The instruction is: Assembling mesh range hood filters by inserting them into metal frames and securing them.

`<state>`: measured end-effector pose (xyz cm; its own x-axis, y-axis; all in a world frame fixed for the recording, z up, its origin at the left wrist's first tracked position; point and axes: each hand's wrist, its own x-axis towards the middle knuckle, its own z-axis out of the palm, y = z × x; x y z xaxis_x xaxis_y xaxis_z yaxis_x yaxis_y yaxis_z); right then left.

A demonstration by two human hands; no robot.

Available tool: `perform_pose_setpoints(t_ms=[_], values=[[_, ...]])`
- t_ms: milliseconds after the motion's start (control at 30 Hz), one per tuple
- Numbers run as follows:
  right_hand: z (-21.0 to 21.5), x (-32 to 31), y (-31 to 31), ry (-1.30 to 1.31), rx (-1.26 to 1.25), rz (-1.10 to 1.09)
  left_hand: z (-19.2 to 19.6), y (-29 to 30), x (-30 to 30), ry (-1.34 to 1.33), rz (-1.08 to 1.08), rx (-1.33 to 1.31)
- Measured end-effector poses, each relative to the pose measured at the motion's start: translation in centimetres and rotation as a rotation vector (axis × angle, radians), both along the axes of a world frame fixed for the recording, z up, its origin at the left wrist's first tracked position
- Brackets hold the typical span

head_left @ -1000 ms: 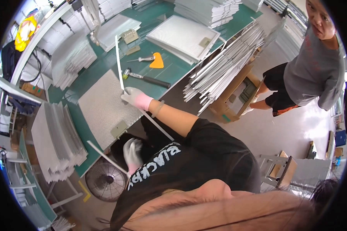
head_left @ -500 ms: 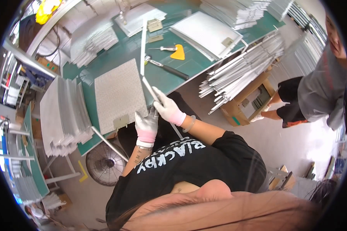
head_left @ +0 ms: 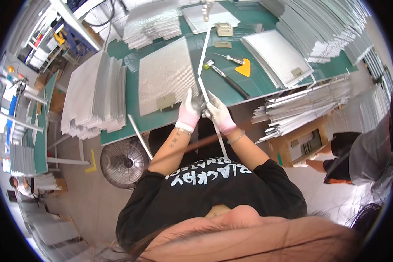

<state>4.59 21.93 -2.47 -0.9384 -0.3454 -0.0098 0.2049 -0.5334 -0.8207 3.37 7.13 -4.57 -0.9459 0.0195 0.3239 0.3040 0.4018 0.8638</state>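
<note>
A thin white strip runs from the table toward my body, with a bend near the table's middle. My right hand, in a white glove with a pink cuff, is closed around its near part. Beside it, my left hand, gloved alike, has its thumb raised apart and its blurred grey fingertips at the strip. A grey mesh panel lies on the green table just beyond my left hand, a small beige block on its near edge. Right of the strip lie a black-handled hammer, a screwdriver and a yellow scraper.
Stacked panels stand at the table's left. White-framed panels lie at the right, above bundled strips and a cardboard box. A floor fan stands below left. Another person is at the right.
The view has shifted, so the table sits further right and higher. My hands have stayed together at the strip; its near end now shows reaching down toward my shirt.
</note>
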Motion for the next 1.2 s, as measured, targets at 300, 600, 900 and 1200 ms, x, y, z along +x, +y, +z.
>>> perform_pose_setpoints(t_ms=[300, 600, 900, 1200], values=[[1.4, 0.3, -0.5, -0.031, 0.114, -0.036, 1.3, 2.9, -5.2, -0.475, -0.015, 1.344], [1.3, -0.6, 0.7, -0.024, 0.099, -0.120, 1.8, 4.0, -4.3, -0.438, -0.116, 1.236], [1.3, 0.0, 0.7, -0.044, 0.035, -0.041, 1.8, 4.0, -5.3, -0.339, -0.083, 1.163], [2.8, -3.0, 1.4, 0.026, 0.350, -0.055, 0.1, 4.2, -5.0, -0.464, -0.082, 1.119]])
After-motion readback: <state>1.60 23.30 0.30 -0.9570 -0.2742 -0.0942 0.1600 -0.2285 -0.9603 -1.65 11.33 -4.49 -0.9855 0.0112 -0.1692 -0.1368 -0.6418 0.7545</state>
